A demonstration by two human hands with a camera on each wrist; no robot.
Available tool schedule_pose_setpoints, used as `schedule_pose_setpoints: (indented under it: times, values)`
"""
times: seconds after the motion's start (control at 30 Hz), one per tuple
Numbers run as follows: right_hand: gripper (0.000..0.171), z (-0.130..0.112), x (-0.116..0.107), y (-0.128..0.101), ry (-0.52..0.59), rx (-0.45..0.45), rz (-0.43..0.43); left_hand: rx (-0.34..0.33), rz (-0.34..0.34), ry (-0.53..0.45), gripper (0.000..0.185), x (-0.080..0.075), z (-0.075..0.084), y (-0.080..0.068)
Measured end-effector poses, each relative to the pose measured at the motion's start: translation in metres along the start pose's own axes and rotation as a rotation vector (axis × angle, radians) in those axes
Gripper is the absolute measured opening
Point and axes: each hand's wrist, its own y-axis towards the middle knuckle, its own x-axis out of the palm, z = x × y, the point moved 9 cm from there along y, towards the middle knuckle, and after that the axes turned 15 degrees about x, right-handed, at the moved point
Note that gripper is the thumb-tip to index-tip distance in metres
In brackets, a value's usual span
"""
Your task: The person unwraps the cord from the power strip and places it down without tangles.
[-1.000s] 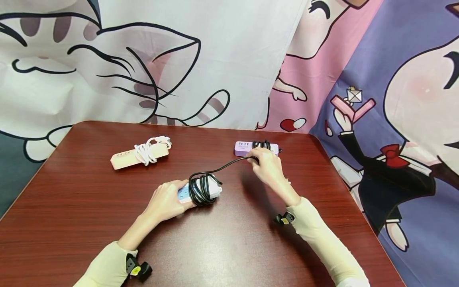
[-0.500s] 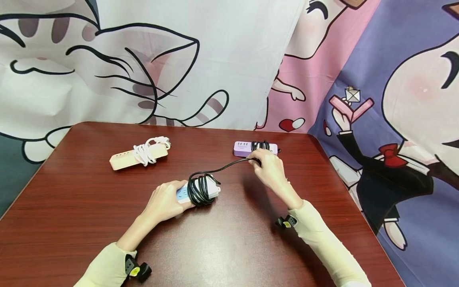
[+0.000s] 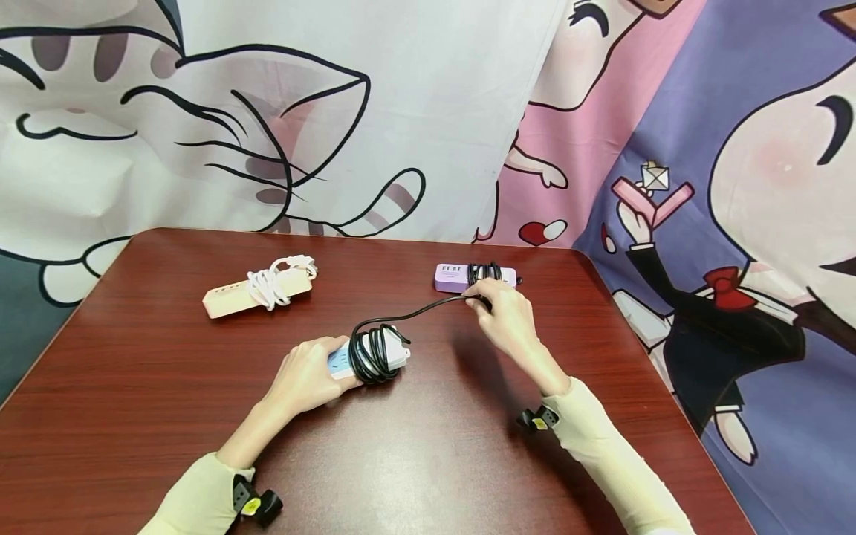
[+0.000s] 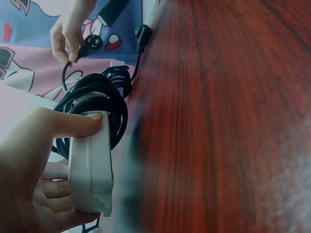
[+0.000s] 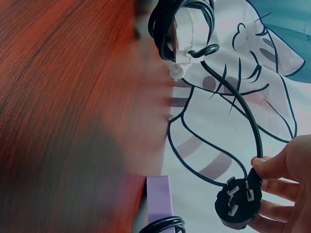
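Note:
My left hand [image 3: 309, 377] grips one end of a white power strip [image 4: 92, 170] with a blue socket face, thumb on one side and fingers curled round the other. Black cord [image 3: 376, 357] is wound in several loops about the strip's other end. From those loops one length runs up and right to my right hand [image 3: 503, 316]. There the thumb and fingers pinch the cord at the base of its black three-pin plug [image 5: 238, 204], whose pins face the right wrist camera. In the head view the right hand overlaps the near edge of a purple power strip [image 3: 450, 278].
The purple strip, wound with black cord, lies at the back right of the brown wooden table [image 3: 428, 461]. A cream power strip [image 3: 226, 300] wrapped in white cord [image 3: 269, 288] lies at the back left. Cartoon-printed cloth [image 3: 428, 89] hangs behind the table.
My right hand has shifted slightly right and toward me with the plug. The left hand keeps its hold on the white strip, and the head view has drifted a little.

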Motion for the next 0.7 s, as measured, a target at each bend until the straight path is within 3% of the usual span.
schedule_pose_setpoints:
  times: [0.7]
  values:
    - [0.009,0.002,-0.014,-0.011,0.045,0.0,0.028,-0.001,0.022,0.015,0.053,-0.004,-0.004,-0.004]
